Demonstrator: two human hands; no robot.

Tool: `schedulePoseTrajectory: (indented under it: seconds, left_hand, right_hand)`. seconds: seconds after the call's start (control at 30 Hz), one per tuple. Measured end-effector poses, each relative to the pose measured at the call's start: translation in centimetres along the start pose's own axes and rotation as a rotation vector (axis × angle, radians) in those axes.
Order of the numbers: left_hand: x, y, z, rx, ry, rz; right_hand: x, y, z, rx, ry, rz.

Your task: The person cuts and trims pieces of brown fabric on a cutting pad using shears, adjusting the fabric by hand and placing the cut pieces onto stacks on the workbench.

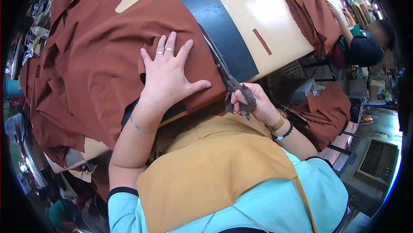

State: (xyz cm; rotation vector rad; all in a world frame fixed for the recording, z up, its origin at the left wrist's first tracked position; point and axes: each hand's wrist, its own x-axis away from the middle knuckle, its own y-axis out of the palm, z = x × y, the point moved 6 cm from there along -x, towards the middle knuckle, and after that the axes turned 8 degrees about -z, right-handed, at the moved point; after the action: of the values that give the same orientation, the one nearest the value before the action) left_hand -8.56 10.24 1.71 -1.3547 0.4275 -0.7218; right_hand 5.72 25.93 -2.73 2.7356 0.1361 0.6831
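Rust-brown cloth [99, 56] lies in folds over the table and partly over a dark board [223, 26]. My left hand [167, 69] presses flat on the cloth, fingers spread, with rings on two of them. On the right, my right hand [251, 99] is closed round the handles of large scissors [217, 56], which are wrapped in dark, ragged material. The blades point up and away along the cloth's right edge, over the board. Whether they are parted is hard to tell.
A thin brown strip [262, 42] lies on the pale table [275, 13]. More brown cloth [305, 13] is at the far right, beside another person [363, 46]. Below the table's right side are a cloth pile [327, 110] and a grey machine [370, 164].
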Motion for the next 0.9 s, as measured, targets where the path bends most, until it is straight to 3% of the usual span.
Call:
schedulePoseTrajectory:
  seconds: [0.9]
  left_hand:
    - [0.8,-0.1,1.3,0.056,0.135,-0.047]
  right_hand:
    - [-0.5,0.2,-0.3,-0.017,-0.043,0.043]
